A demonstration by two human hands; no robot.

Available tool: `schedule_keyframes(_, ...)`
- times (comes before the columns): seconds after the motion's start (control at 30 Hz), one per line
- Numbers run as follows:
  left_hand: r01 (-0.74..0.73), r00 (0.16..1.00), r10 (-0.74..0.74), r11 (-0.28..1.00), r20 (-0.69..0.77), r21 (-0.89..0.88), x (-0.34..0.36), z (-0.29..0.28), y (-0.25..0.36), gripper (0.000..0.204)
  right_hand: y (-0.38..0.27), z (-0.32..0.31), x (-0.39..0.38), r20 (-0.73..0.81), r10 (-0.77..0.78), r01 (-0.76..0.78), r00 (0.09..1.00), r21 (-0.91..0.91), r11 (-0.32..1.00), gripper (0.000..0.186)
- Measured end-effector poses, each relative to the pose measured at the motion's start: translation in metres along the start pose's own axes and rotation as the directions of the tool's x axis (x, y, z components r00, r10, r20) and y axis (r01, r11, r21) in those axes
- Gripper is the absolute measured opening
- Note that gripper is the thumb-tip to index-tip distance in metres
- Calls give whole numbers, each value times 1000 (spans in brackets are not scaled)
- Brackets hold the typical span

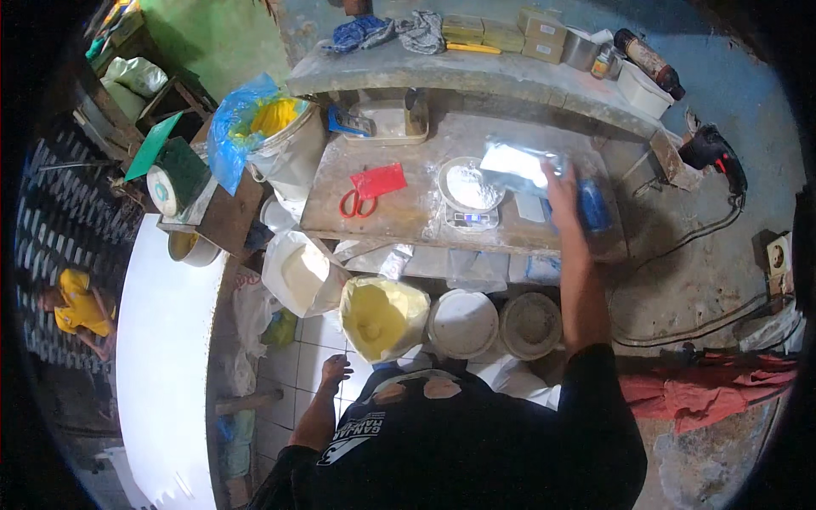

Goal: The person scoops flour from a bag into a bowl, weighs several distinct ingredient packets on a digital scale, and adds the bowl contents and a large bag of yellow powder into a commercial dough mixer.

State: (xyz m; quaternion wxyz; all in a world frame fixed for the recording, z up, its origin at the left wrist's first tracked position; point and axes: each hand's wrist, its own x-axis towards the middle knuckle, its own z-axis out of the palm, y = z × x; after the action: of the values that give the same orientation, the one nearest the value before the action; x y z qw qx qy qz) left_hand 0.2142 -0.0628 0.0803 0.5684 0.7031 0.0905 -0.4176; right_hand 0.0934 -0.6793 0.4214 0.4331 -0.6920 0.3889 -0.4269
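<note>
My right hand point(557, 183) reaches over the wooden table and grips the edge of a shiny clear plastic bag point(515, 164), which glares white. Beside the bag, a round bowl of white powder point(467, 184) sits on a small digital scale point(470, 219). Just right of this hand lies a blue plastic packet point(593, 204). My left hand point(337, 369) hangs low, left of an open sack of pale yellow powder point(385, 319); its fingers are loosely curled, with nothing visible in them.
Red-handled scissors point(358, 204) and a red packet point(379, 180) lie on the table's left. A bucket with yellow contents point(293, 140) stands beyond. Another powder sack point(303, 274) and two round tubs point(462, 324) line the near edge. A power drill point(714, 153) hangs right; a person point(82, 306) is far left.
</note>
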Motion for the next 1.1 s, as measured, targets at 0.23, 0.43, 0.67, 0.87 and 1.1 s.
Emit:
schedule_keyframes(0.23,-16,1000,15,999,20,37,3,5,4,44,29,-2,19,-25,-40,40,999,-1,999,82)
schedule_keyframes(0.43,14,1000,-15,999,20,30,6,2,0,46,7,-6,6,1,2,-2,1000,-1,1000,77)
schedule_keyframes(0.67,31,1000,-31,999,1,44,1,1,1,47,-4,-2,1,-94,45,-32,995,131,991,76)
schedule_keyframes(0.87,1,1000,-1,1000,25,19,-4,5,8,46,3,-6,6,2,33,-32,999,276,961,88)
schedule_keyframes(1.1,24,1000,-24,998,-3,54,6,2,-5,47,20,1,6,-25,68,-68,997,27,997,82)
